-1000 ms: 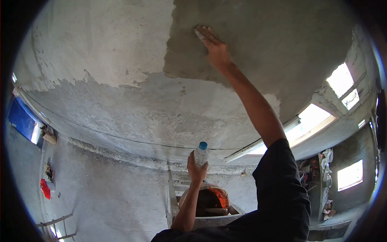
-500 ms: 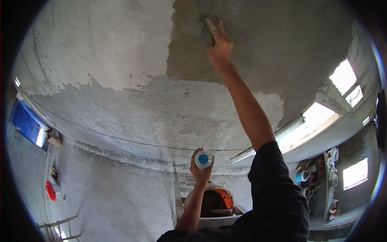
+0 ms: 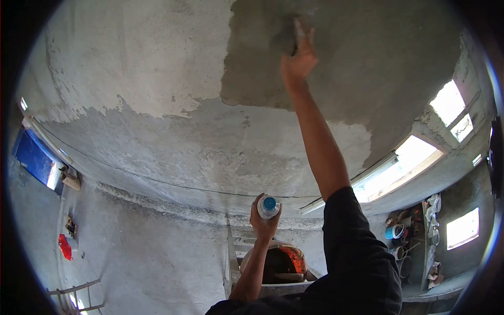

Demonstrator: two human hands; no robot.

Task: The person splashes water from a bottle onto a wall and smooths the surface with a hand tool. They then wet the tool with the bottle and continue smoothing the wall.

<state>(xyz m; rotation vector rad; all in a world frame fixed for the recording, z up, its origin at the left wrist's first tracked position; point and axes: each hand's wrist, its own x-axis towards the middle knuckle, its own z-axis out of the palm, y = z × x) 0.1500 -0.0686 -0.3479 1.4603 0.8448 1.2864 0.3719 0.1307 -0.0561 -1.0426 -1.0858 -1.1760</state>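
My left hand (image 3: 265,221) is wrapped round a clear bottle (image 3: 269,208) with a blue cap, held upright low in the middle of the view. Raised on an outstretched arm, my right hand (image 3: 300,59) is at the darker, damp-looking plaster patch (image 3: 357,68) on the surface above. Its fingers are blurred, and a dark thing beside them is too smeared to make out. Paler dry plaster (image 3: 142,58) borders the patch on the left.
Below my left hand is a rounded container with orange marks (image 3: 294,260) on a wooden frame (image 3: 231,262). A cable (image 3: 173,185) crosses the plaster. Window openings (image 3: 401,163) and shelves with buckets (image 3: 395,231) are at the right; a blue panel (image 3: 37,157) is at the left.
My right hand has moved a little right across the damp patch. My left hand has shifted slightly right, and the bottle's cap now points more upward in the view.
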